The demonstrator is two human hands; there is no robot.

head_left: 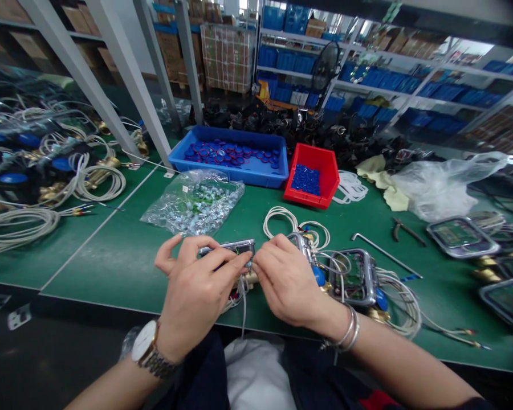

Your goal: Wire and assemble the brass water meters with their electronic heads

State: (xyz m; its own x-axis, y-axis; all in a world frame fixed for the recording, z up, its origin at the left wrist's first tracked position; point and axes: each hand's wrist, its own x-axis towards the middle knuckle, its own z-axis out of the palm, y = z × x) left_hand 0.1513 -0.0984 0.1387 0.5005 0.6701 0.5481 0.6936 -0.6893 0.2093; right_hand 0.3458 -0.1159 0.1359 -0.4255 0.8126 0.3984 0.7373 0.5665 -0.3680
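Note:
My left hand (196,285) grips a small metal-framed meter unit (233,247) with a green circuit board inside, held just above the near edge of the green table (111,250). My right hand (286,279) pinches at the unit's right end, fingers closed together; what they hold is too small to see. A white cable (242,302) hangs down from the unit between my hands. Just right of my right hand lie more meter units (354,276) with brass fittings, blue caps and coiled white cable.
A clear bag of small metal parts (194,202) lies ahead. Behind it stand a blue tray (231,154) of blue rings and a red bin (312,173) of blue pieces. A hex key (385,253), pliers (406,230), and plastic bag (440,185) lie right; cabled meters (47,176) pile left.

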